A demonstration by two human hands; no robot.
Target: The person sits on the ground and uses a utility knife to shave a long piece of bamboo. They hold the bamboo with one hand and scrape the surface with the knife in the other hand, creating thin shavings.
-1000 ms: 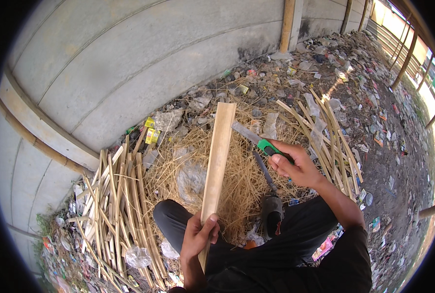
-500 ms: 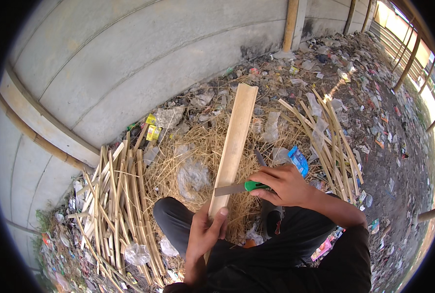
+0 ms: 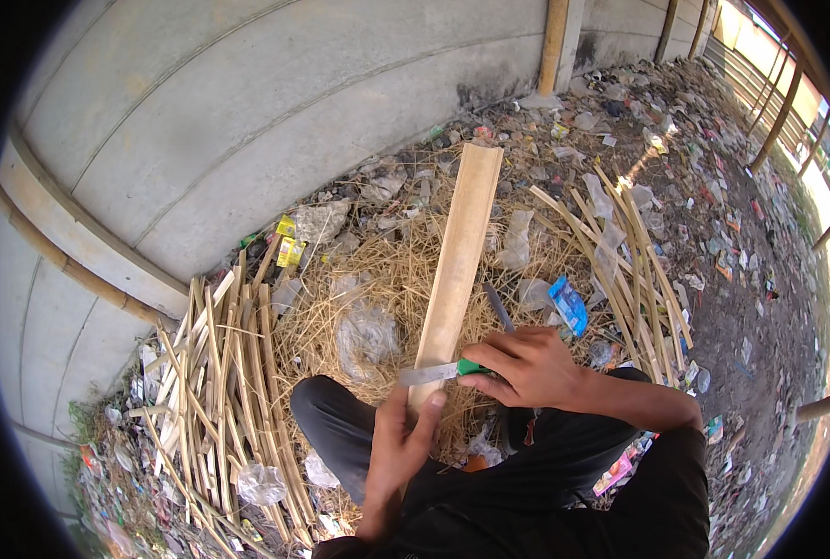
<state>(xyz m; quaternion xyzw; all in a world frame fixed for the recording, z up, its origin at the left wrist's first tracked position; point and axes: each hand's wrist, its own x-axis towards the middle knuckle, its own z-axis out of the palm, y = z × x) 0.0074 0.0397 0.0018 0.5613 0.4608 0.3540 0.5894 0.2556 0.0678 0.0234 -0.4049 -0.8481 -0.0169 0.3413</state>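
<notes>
My left hand (image 3: 405,436) is closed round the lower part of a long split bamboo piece (image 3: 459,252), thumb on its near face. The bamboo slants up and away from my lap, its pale hollow side facing me. In my right hand (image 3: 527,365) is a knife (image 3: 431,374) with a green handle, its blade lying across the bamboo just above my left thumb. Another dark blade-like tool (image 3: 499,307) shows beyond my right hand, partly hidden by it.
Thin bamboo strips (image 3: 233,391) are heaped at the left, with more strips (image 3: 634,270) at the right. Straw-like shavings (image 3: 349,270) and a clear plastic bag (image 3: 368,340) lie ahead. A blue packet (image 3: 569,306) rests beyond my right hand. A concrete wall (image 3: 275,102) stands behind.
The bamboo has shifted up and slightly right, its face turned more toward me. My right hand and the knife have moved a little nearer and left, and the blade is now tilted.
</notes>
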